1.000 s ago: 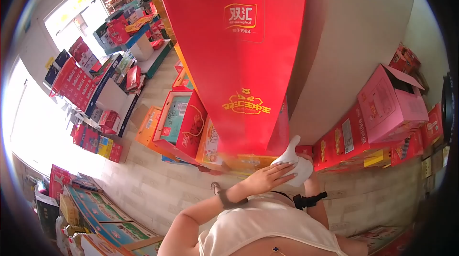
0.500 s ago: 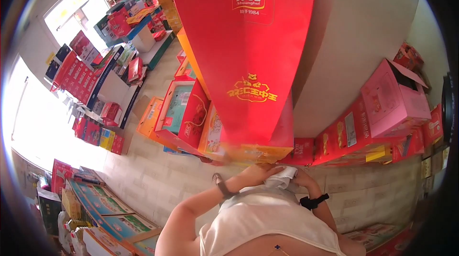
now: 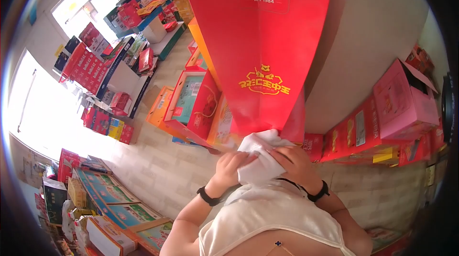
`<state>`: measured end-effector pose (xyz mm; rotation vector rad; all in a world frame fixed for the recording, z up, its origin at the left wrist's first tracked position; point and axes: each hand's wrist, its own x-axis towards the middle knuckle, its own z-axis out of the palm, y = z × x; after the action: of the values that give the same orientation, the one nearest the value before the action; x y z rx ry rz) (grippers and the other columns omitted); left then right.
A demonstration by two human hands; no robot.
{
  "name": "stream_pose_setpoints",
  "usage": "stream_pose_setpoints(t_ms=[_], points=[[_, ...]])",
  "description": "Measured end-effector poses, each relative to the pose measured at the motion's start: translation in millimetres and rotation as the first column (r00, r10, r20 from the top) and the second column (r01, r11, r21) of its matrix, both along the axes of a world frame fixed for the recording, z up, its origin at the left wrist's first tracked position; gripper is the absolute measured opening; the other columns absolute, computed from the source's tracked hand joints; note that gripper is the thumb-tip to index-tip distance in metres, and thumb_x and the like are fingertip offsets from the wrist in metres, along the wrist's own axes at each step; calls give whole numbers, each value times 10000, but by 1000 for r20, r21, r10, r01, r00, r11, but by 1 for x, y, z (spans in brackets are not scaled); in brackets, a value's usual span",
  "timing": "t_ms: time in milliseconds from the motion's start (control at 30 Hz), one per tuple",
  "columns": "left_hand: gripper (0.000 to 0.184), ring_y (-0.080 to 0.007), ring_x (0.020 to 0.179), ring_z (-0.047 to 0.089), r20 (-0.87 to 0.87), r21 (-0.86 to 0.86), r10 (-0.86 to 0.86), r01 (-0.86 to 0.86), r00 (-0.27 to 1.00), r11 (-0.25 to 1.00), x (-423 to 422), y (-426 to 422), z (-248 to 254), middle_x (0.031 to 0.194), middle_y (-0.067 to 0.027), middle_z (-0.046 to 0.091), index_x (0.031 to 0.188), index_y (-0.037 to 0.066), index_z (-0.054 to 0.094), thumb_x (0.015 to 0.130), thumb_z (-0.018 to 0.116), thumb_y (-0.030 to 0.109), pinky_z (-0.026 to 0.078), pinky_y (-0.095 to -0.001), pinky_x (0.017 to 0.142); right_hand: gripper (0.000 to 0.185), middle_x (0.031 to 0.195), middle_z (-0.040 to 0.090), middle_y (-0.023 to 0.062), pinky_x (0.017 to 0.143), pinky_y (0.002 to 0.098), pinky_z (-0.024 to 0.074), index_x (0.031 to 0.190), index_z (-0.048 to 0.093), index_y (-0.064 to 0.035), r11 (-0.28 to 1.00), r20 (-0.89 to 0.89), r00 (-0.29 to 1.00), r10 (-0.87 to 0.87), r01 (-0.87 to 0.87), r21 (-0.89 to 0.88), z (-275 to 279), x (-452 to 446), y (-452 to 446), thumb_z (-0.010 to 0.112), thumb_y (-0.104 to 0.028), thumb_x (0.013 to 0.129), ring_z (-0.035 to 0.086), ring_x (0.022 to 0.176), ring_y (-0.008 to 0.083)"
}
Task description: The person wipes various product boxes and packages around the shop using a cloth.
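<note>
A white cloth (image 3: 260, 157), folded and crumpled, is held between both hands in front of the chest. My left hand (image 3: 230, 169) grips its left side, with the fingertips over the cloth. On the other side my right hand (image 3: 295, 162) has its fingers pressed on the cloth's right part. Just beyond the cloth rises a tall red carton (image 3: 260, 45) with yellow and white print, its lower end close to the cloth's top edge.
Open red gift box (image 3: 191, 100) and orange boxes stand left of the carton. Red boxes and a pink box (image 3: 404, 105) line the right wall. Stocked shelves fill the far left; flat blue-green boxes (image 3: 119, 198) lie at the lower left.
The cloth, bunched low near the waist half a second ago, is now raised and spread wider between both hands. The view has shifted, so the carton appears further right.
</note>
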<state>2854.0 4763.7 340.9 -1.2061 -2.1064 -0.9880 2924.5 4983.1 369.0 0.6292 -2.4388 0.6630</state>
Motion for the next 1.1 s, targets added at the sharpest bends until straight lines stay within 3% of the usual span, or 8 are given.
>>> stream_pose_setpoints(t_ms=[267, 367, 567, 700, 833, 900, 967, 1100], points=[[330, -346, 829, 603, 636, -373, 107, 182, 764, 910, -22, -14, -155, 908, -177, 612, 1025, 68, 641, 703, 614, 133, 483, -410, 713, 286, 966, 597, 63, 776, 333, 488, 1007, 619, -67, 979, 259, 963, 79, -124, 163, -164, -14, 9, 564, -160, 742, 586, 926, 213], [252, -370, 816, 592, 413, -660, -6, 304, 911, 687, -20, -10, -156, 861, -201, 591, 905, 0, 637, 685, 606, 118, 478, -418, 713, 366, 1018, 609, 66, 823, 345, 484, 1062, 620, -103, 997, 496, 867, 41, -71, 41, -188, -12, 14, 655, -120, 698, 592, 950, 245], [248, -333, 875, 600, 608, -466, 37, 319, 793, 825, 1, -2, -32, 934, -175, 621, 916, 32, 649, 680, 577, 48, 491, -384, 732, 458, 1087, 604, 90, 873, 348, 463, 1122, 607, -85, 960, 647, 755, 110, 88, -265, -69, 12, 23, 703, -112, 675, 569, 1028, 274], [279, -206, 861, 619, -68, -228, -151, 132, 986, 965, 11, 3, 69, 934, -55, 652, 985, 151, 690, 724, 612, 92, 508, -297, 726, 414, 1131, 593, 22, 866, 311, 443, 1161, 603, -145, 1000, 101, 995, 3, -3, -8, 32, 34, 27, 636, -129, 749, 569, 1014, 181], [326, -187, 861, 611, -389, -97, -119, 88, 913, 991, 12, -2, 65, 942, -14, 654, 1003, 142, 693, 685, 639, 95, 515, -282, 672, 389, 1192, 567, -16, 880, 278, 403, 1162, 600, -209, 964, -480, 871, -106, 209, 166, 53, 36, 12, 564, -130, 782, 541, 1033, 103], [341, -200, 842, 618, -205, -205, -114, 71, 972, 976, -2, 7, 50, 944, -23, 653, 1015, 127, 688, 677, 646, 115, 517, -284, 669, 397, 1115, 583, -2, 885, 302, 398, 1118, 607, -182, 952, -378, 912, -162, 245, 182, 43, 32, 10, 612, -180, 721, 549, 999, 135], [364, -237, 822, 638, 104, -239, -131, 152, 986, 959, -15, 15, 18, 963, -89, 655, 1023, 90, 674, 661, 634, 76, 521, -315, 705, 432, 1016, 589, 17, 854, 334, 413, 1060, 628, -144, 965, 64, 969, -239, 229, 129, 0, 16, 11, 672, -248, 643, 557, 949, 170], [286, -330, 836, 635, 558, -230, -177, 356, 811, 906, -32, 8, -86, 931, -129, 650, 1009, 71, 646, 724, 615, 55, 513, -403, 721, 449, 904, 589, 58, 797, 376, 440, 941, 649, -96, 954, 135, 944, -301, 296, 56, -110, 8, -11, 714, -260, 528, 569, 913, 220]])
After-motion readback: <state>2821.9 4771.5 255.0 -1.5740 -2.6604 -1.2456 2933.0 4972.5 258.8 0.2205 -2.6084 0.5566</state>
